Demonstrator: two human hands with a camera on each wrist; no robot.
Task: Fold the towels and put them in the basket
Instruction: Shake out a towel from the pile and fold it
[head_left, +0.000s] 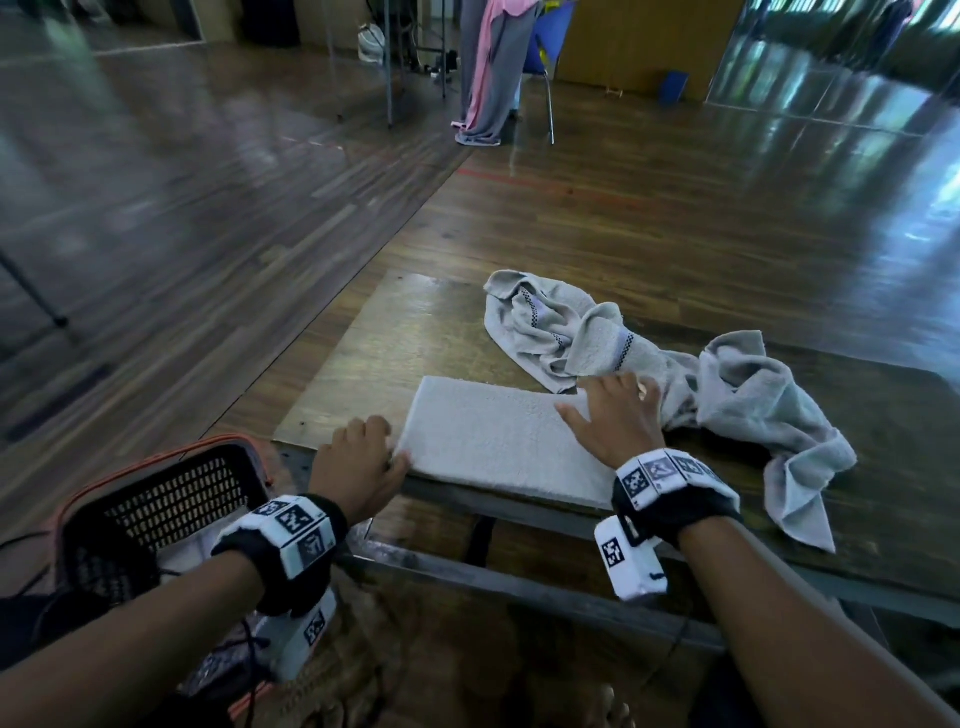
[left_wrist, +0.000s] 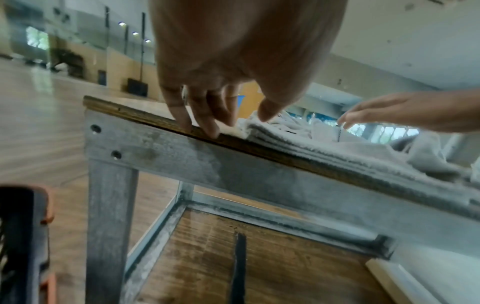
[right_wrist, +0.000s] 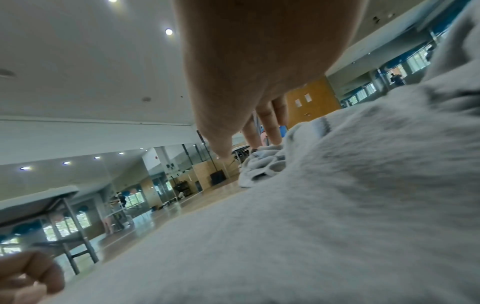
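A pale grey towel (head_left: 498, 441), folded into a long flat rectangle, lies along the table's near edge (head_left: 467, 506). My left hand (head_left: 361, 460) is at its left end. The fingertips (left_wrist: 205, 127) touch the table edge and the thumb touches the towel's corner (left_wrist: 249, 125). My right hand (head_left: 613, 415) lies flat with spread fingers on the towel's right end. Two crumpled grey towels lie behind it, one with a checkered stripe (head_left: 556, 327) and one further right (head_left: 753, 410). The black mesh basket (head_left: 171, 499) with an orange rim stands low at the left.
The table is a wood board (head_left: 395, 332) on a grey metal frame (left_wrist: 182, 156). Something pale lies in the basket's bottom. Cables trail on the floor near my feet. A person in long clothes (head_left: 493, 78) and a chair are far back. A stand's leg (head_left: 36, 296) is at left.
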